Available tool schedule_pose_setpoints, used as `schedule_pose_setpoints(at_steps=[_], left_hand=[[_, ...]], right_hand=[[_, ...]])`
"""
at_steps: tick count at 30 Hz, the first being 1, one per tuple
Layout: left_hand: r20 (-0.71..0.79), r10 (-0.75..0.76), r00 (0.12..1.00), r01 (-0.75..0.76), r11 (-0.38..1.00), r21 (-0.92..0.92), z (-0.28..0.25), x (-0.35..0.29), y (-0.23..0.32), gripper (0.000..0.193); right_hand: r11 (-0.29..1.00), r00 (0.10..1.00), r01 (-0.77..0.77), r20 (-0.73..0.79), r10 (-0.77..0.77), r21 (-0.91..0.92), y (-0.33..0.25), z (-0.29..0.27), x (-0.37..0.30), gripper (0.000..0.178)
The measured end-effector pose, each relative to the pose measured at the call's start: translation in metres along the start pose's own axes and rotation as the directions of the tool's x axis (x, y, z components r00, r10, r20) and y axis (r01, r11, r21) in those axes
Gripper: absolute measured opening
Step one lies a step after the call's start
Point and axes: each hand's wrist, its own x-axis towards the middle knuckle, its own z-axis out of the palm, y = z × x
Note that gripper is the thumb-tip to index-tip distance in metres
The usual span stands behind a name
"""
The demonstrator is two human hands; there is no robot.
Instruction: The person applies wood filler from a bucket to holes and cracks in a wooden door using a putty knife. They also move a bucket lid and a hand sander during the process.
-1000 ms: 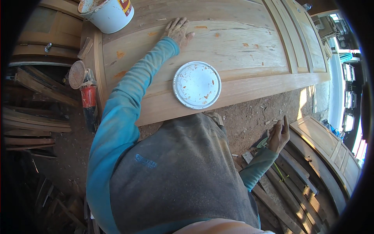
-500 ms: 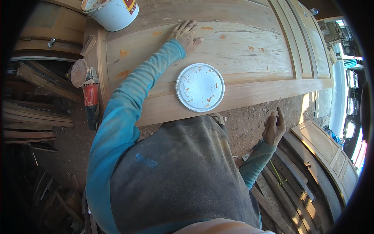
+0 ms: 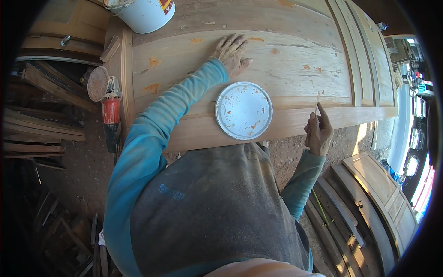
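My left hand (image 3: 232, 54) lies flat on a pale wooden panel door (image 3: 286, 51), fingers stretched out and holding nothing. Patches of orange-brown filler dot the wood around it. Just nearer to me, a round white lid (image 3: 244, 111) smeared with bits of the same filler rests by the door's near edge. My right hand (image 3: 319, 131) is raised at that edge, right of the lid. Between its thumb and fingers it pinches a thin, pale pointed tool (image 3: 318, 99), tip upward; its exact kind is too slim to make out.
A white bucket (image 3: 146, 17) stands at the door's far left, near a loose wood offcut (image 3: 110, 49). An angle grinder (image 3: 110, 113) with a round sanding disc is beside the left edge. Planks (image 3: 341, 207) and another panelled door (image 3: 376, 173) lie at right.
My right hand has risen from beside my body to the door's near edge, carrying the thin tool. My left hand stays flat on the wood; the whole view has shifted slightly.
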Motion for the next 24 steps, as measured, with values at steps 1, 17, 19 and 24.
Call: schedule_pose_setpoints(at_steps=[1,17,19,24], left_hand=[[-0.029,-0.021,0.999,0.021,1.0,0.003,0.002,0.003,-0.002,0.072],[-0.056,0.028,0.998,-0.028,1.0,0.012,0.001,0.002,-0.003,0.067],[-0.027,-0.002,1.0,0.0,0.999,-0.053,-0.006,-0.007,-0.005,0.066],[0.158,-0.159,0.975,0.187,0.964,-0.188,-0.054,-0.043,-0.001,0.067]], right_hand=[[1.0,1.0,0.0,0.017,0.001,-0.022,-0.003,0.004,0.003,0.053],[0.985,0.976,0.06,0.217,-0.024,-0.162,-0.023,0.062,0.041,0.052],[0.973,0.961,0.065,0.277,0.0,-0.223,-0.035,0.081,0.048,0.049],[0.883,0.911,0.243,0.408,-0.065,-0.401,-0.049,0.129,0.072,0.045]])
